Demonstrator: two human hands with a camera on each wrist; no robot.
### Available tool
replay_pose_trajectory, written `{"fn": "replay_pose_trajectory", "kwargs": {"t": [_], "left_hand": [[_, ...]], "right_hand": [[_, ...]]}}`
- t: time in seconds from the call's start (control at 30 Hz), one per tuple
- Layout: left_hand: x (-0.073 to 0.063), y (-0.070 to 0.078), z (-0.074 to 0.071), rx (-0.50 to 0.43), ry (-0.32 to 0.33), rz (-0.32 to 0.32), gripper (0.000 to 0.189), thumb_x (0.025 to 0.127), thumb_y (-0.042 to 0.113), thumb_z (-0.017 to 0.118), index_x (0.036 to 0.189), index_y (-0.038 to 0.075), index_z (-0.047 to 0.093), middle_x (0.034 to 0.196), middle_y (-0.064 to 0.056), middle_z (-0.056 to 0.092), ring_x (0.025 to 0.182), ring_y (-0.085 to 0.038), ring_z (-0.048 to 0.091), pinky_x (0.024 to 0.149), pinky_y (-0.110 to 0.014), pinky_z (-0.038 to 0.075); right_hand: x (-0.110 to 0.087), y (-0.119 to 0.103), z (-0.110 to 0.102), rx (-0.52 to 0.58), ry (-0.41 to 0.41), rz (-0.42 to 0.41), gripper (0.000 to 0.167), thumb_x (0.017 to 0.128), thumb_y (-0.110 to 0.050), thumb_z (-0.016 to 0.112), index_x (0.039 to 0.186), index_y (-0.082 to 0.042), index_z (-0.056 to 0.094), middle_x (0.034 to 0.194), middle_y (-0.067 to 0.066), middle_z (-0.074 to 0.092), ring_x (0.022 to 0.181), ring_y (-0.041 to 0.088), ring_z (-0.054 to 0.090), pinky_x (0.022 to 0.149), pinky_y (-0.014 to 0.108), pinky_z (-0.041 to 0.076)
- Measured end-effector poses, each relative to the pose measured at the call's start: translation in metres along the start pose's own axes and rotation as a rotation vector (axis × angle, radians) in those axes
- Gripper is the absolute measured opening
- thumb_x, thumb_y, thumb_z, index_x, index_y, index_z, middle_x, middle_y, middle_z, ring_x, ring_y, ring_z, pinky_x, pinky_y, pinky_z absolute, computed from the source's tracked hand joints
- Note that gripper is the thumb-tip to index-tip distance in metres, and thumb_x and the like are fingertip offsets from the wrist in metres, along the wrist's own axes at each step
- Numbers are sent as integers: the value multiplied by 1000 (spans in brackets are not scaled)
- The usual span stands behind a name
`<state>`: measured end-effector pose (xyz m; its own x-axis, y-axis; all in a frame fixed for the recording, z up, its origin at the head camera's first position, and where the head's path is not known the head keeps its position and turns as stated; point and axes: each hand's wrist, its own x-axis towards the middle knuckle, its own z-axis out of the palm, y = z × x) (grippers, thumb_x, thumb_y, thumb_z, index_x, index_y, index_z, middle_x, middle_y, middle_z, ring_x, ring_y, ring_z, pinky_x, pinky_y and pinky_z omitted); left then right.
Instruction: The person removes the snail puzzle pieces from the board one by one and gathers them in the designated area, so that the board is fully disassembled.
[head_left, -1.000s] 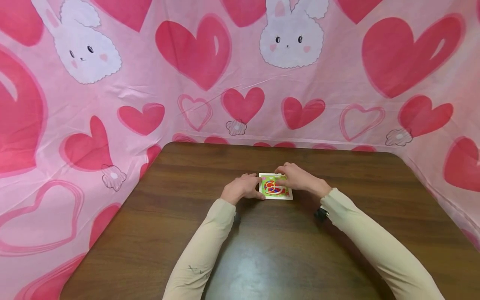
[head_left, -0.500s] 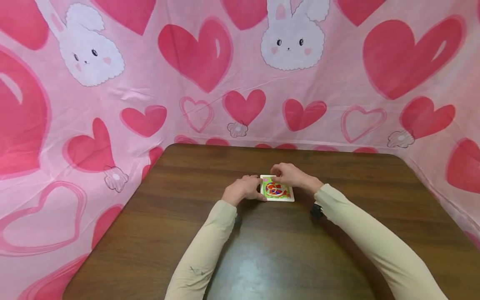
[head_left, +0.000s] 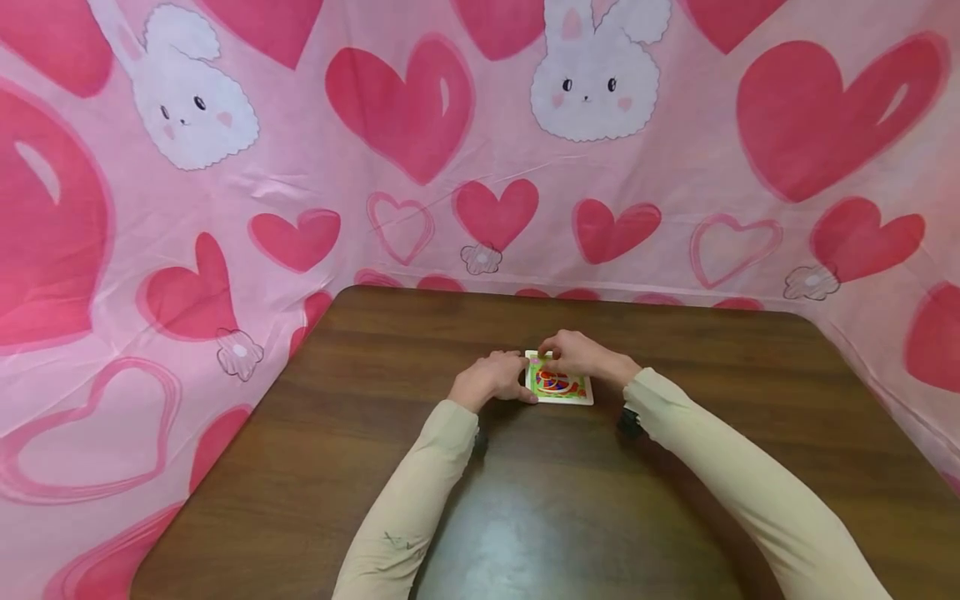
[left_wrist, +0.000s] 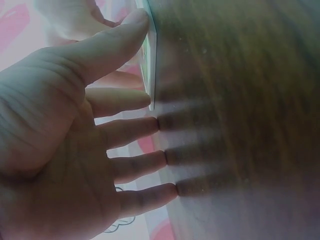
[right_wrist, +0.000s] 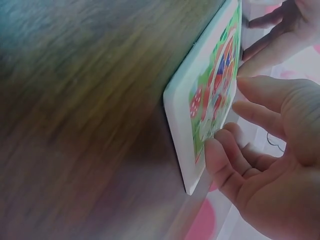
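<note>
Brown worktop [head_left: 300, 467], pink heart-print cloth [head_left: 510, 158] behind, and the white-bordered picture board [head_left: 564, 392] lies just right of the spread left hand [head_left: 491, 377] touching it, far side under the right hand [head_left: 583, 355], bent fingers, can't tell if pinching.

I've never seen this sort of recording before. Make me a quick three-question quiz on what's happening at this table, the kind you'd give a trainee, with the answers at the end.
1. True or false: the left hand is curled into a tight fist.
2. Multiple choice: which animal is printed on the pink cloth behind the table?
A) cat
B) rabbit
C) elephant
3. Fill the gap: the right hand is over the picture board, whose border is ____.

Key:
1. False: its fingers are extended, with the thumb at the board's edge.
2. B.
3. White.
</note>
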<state>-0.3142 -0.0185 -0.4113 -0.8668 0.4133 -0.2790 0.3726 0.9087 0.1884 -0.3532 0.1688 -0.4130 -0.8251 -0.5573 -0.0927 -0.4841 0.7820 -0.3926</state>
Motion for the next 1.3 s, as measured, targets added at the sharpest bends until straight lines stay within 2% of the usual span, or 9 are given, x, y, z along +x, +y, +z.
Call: {"fn": "replay_pose_trajectory", "kwargs": {"t": [0.17,0.37,0.57,0.67,0.8,0.93,1.3], "left_hand": [[1,0,0,11,1,9,73,84,57,69,145,22,48,158,-3,37,141,-29,39,112,-52,37],[1,1,-2,15,-13,8,74,84,57,69,145,22,48,158,-4,37,143,-29,37,113,-51,36],[1,1,-2,17,-21,0,75,85,57,68,146,21,46,159,-4,36,143,-30,36,114,-51,35],[0,1,-2,5,-23,-5,75,84,57,69,146,21,46,159,-4,36,143,-29,36,114,-51,35],[0,2,-2,-10,-20,2,74,84,57,70,145,21,48,158,-4,37,142,-29,37,113,-51,35],[-1,1,-2,-6,-11,14,72,83,56,70,143,20,50,157,-4,39,140,-30,40,113,-51,37],[-3,2,-3,11,-3,20,71,84,56,70,142,20,52,156,-6,40,140,-30,41,112,-50,38]], "right_hand": [[0,1,1,16,-12,17,33,90,-21,69,120,-6,69,107,12,71,88,21,60,81,37,54],[-1,-2,2,11,-15,28,35,90,-19,69,121,-3,68,108,12,70,86,20,59,81,38,53],[0,-5,3,-26,-14,-1,32,91,-18,69,119,-3,69,108,13,70,87,21,59,83,40,53],[1,-6,4,-30,-22,16,31,91,-19,68,119,-4,69,108,12,70,88,20,59,84,39,53],[1,-7,3,-31,-19,32,30,90,-17,67,116,-3,69,97,9,68,82,18,58,75,33,52],[4,-9,4,-42,-12,8,28,88,-13,66,113,0,69,86,7,64,75,18,55,68,29,47],[7,-10,4,-65,-15,6,26,87,-10,66,110,1,65,87,8,59,76,19,53,69,30,46]]}}
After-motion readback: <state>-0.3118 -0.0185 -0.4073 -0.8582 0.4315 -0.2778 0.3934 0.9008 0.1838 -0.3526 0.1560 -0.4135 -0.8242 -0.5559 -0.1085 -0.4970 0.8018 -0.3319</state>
